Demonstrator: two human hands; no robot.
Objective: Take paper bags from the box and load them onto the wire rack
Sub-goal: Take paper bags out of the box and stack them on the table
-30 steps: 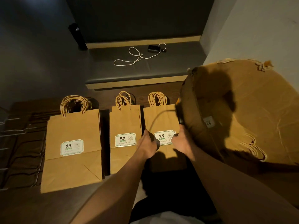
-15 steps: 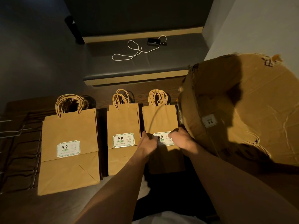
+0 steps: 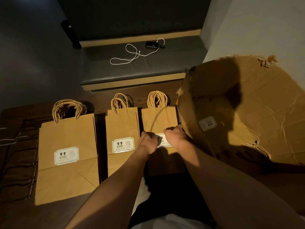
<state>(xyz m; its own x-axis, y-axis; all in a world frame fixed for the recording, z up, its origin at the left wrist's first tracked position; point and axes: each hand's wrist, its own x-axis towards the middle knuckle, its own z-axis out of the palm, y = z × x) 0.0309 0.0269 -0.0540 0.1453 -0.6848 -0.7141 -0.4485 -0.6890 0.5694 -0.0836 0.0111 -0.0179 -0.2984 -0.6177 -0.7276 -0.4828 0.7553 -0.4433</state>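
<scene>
Both hands slid lower onto the right bag [image 3: 158, 119]: left hand [image 3: 146, 143] and right hand [image 3: 175, 135] gripped it mid-frame.

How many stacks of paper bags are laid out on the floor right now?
3: left stack by the wire rack, middle stack, right stack under both hands beside the box. More bags remain inside the box.

This looks like a dim seating corner of a café or takeaway shop. A dark padded bench [image 3: 143, 70] with light wooden trim runs along the dark wall, with a small black device [image 3: 151, 45] and its white cable [image 3: 132, 55] lying on the seat. On the dark wood floor lie three stacks of identical kraft paper bags [image 3: 66, 151] bearing printed "9.9" price labels [image 3: 66, 155], beside an open cardboard box [image 3: 247, 113] of more stock.
</scene>
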